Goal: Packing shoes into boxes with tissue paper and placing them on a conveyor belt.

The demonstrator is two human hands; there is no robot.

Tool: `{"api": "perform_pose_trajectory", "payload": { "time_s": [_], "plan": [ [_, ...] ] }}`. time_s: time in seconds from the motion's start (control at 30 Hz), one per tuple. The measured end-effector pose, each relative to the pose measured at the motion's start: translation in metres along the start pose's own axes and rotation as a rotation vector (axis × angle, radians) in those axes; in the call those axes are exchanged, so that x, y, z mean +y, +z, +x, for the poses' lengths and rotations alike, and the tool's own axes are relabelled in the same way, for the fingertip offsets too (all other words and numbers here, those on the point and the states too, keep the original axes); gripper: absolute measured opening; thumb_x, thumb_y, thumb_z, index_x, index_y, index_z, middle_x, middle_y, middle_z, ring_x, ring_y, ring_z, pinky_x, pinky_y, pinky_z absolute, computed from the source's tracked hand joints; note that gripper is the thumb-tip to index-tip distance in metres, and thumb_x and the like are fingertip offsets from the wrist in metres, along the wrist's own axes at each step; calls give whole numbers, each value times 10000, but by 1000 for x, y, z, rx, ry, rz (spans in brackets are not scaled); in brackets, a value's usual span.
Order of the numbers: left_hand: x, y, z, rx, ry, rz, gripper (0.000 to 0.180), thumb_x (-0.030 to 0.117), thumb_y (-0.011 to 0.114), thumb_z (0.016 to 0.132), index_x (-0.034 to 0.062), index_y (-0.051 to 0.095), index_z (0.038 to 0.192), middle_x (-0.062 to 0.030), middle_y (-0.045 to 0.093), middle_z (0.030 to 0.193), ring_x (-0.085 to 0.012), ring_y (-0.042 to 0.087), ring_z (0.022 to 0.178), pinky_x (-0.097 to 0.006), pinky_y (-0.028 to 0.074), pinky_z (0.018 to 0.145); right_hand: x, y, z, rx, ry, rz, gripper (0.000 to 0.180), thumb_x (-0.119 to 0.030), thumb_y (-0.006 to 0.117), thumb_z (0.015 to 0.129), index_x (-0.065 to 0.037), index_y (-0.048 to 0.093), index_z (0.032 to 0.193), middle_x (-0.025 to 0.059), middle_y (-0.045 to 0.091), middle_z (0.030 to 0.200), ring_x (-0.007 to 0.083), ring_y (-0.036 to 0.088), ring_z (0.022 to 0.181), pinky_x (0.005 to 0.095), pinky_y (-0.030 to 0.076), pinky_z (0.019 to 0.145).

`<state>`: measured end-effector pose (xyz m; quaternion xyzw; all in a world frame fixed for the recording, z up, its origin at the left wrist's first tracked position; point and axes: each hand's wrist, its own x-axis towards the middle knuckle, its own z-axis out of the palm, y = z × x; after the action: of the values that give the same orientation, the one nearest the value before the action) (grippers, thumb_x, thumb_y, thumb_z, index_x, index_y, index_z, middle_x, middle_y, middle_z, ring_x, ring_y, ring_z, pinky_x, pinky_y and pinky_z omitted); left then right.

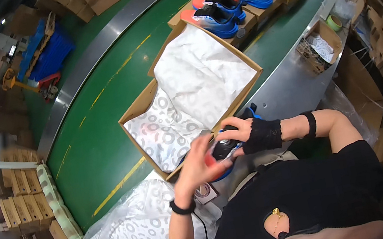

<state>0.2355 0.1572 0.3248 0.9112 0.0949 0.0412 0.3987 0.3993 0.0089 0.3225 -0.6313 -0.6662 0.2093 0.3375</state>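
Both hands clasping one blue-and-orange shoe (223, 152): left hand (197, 164) cupped under its toe, gloved right hand (250, 134) pinching the collar, apparently to steady it. Just beyond, open shoebox (141, 109) lined with printed paper (196, 88).

An open brown cardboard box (141, 109) lined with printed white tissue paper (196, 88) sits on the green conveyor belt (102, 135). Behind it, blue-and-orange sneakers (214, 18) rest in a row on further boxes. Just in front of the box, both hands (217, 150) hold a sneaker (222, 151). A plastic-wrapped stack of tissue paper (129, 233) lies to their left.
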Motion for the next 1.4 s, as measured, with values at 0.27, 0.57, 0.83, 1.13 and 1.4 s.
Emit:
{"api": "perform_pose_trajectory", "payload": {
  "time_s": [0.27, 0.57, 0.83, 1.13, 1.4],
  "plan": [
    [-9, -10, -48, 653, -324, -399, 632, 208, 695, 698, -62, 353, 1155, -157, 564, 969, -213, 580, 829, -286, 466, 707, -32, -8, 60, 567, -638, -251, 378, -50, 640, 618, -58, 565, 988, 153, 517, 1000, 267, 540, 811, 369, 426, 695],
    [-185, 24, 32, 771, -771, -935, 497, 375, 515, 827, -33, 447, 1103, -94, 561, 919, -164, 538, 778, -317, 448, 631, 85, 72, -15, -164, 426, 372, 513, -358, 653, 691, 44, 539, 988, 163, 581, 919, 249, 563, 842, 340, 440, 754],
    [-114, -1, 79, 320, -519, -1056, 385, 366, 477, 836, 28, 505, 1019, -122, 579, 898, -213, 575, 798, -332, 470, 645, 108, 41, 57, 663, 203, 222, 563, -234, 619, 671, 7, 408, 1134, 186, 458, 1142, 326, 434, 1055, 386, 342, 867],
    [-171, 40, -4, 1162, -698, -663, 485, 387, 389, 884, -43, 456, 1096, -169, 551, 1000, -289, 522, 915, -362, 398, 793, 136, 91, 48, 281, -55, -780, 545, -150, 507, 716, -284, 384, 1229, 90, 337, 1301, 342, 319, 1180, 646, 280, 796],
    [-141, 25, -6, 791, -472, -1352, 577, 437, 502, 779, 18, 408, 1164, -116, 511, 1102, -235, 523, 969, -350, 439, 813, 101, 71, 53, 101, 6, -709, 448, -164, 417, 785, -257, 397, 1223, 116, 311, 1326, 356, 306, 1200, 650, 279, 819]
  ]
}}
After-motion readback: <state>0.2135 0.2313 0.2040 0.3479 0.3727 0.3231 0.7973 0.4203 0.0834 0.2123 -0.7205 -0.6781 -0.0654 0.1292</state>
